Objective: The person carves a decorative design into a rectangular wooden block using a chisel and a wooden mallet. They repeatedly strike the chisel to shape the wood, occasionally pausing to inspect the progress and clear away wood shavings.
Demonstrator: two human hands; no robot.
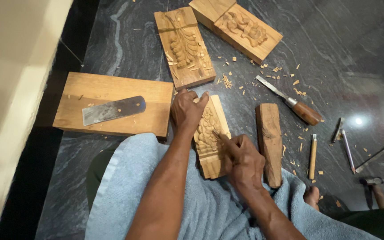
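A small wooden block with a carved leaf pattern (210, 133) lies on the dark stone floor, its near end on a blue-grey towel (125, 195) over my lap. My left hand (186, 111) presses down on the block's upper left edge, fingers curled over the top. My right hand (242, 156) is closed around a thin carving tool whose tip touches the carved surface near the block's middle; most of the tool is hidden in my fist.
A flat wooden board (112, 89) with a broad metal blade (112, 110) lies left. Two more carved blocks (184, 46) (241, 27) lie ahead. A wooden mallet block (270, 142), a wood-handled chisel (292, 103), several thin tools (313, 156) and wood chips lie right.
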